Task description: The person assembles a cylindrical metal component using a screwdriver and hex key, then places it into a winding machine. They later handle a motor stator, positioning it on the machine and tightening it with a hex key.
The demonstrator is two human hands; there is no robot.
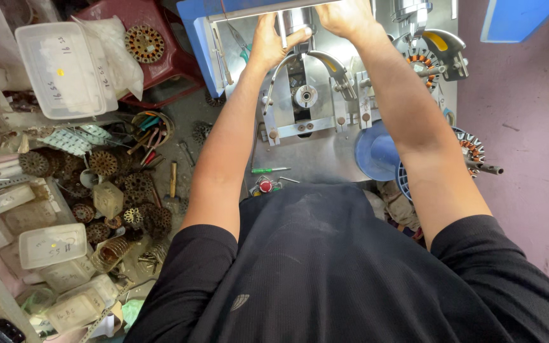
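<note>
My left hand (273, 39) grips a shiny metal cylinder (292, 21) at the top of a steel winding machine (309, 121). My right hand (345, 15) reaches to the top edge of the view and rests on the upper part of the same machine; its fingers are cut off by the frame. Under the hands, two curved metal arms flank a round hub (305, 96). A wound stator with copper coils (420, 67) sits on a shaft to the right of the machine.
A blue bowl (376, 152) and a second stator (471, 149) lie at the right. A green screwdriver (269, 170) lies on the machine base. On the floor at left are several stator cores (122, 190), clear plastic boxes (65, 67), and a red stool (141, 38).
</note>
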